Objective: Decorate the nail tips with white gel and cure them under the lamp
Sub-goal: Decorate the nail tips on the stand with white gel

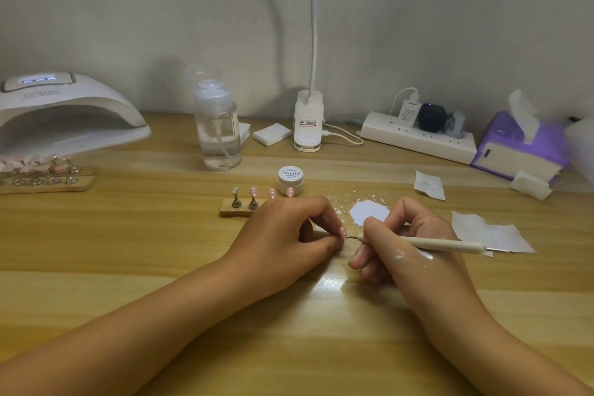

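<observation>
Pinching a pink nail tip [342, 230] in left hand [283, 231] fingers over the desk [160, 235]; right hand [401, 244] fingers clamp a dotting pen [443, 245], point at the nail.

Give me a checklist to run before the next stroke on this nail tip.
1. Nail tip steady: ok, the left hand pinches it at the fingertips.
2. Pen gripped: ok, the right hand holds it, point at the nail tip.
3. Gel on the pen point: cannot tell, too small to see.
4. Gel patch near: ok, on the table just behind the right hand.
5. Lamp powered: ok, its display is lit.
6. Right hand clean: not ok, white smears on its back.
</observation>
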Available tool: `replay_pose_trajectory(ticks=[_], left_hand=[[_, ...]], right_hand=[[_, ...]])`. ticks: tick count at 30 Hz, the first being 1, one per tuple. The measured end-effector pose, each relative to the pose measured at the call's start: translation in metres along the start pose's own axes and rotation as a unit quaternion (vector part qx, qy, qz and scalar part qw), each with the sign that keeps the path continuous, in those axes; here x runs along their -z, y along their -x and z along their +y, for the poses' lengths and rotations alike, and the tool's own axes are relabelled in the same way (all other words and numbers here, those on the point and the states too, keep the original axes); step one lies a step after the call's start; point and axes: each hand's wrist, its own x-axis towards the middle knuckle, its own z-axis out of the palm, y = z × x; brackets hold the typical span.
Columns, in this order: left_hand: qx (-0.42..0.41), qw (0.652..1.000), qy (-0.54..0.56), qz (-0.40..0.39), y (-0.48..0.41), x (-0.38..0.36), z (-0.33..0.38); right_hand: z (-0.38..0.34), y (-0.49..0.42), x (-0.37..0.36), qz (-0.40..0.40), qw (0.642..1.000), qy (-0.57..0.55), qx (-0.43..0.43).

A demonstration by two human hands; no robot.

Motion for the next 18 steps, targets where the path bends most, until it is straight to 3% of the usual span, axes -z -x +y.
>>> replay_pose_trajectory(ticks=[18], left_hand=[[-0.007,1.000,-0.005,0.006,-0.0005,-0.0002,-0.0003]], right_hand=[[0.0010,-0.0009,0.0009,0.018,1.000,-0.013,0.010]])
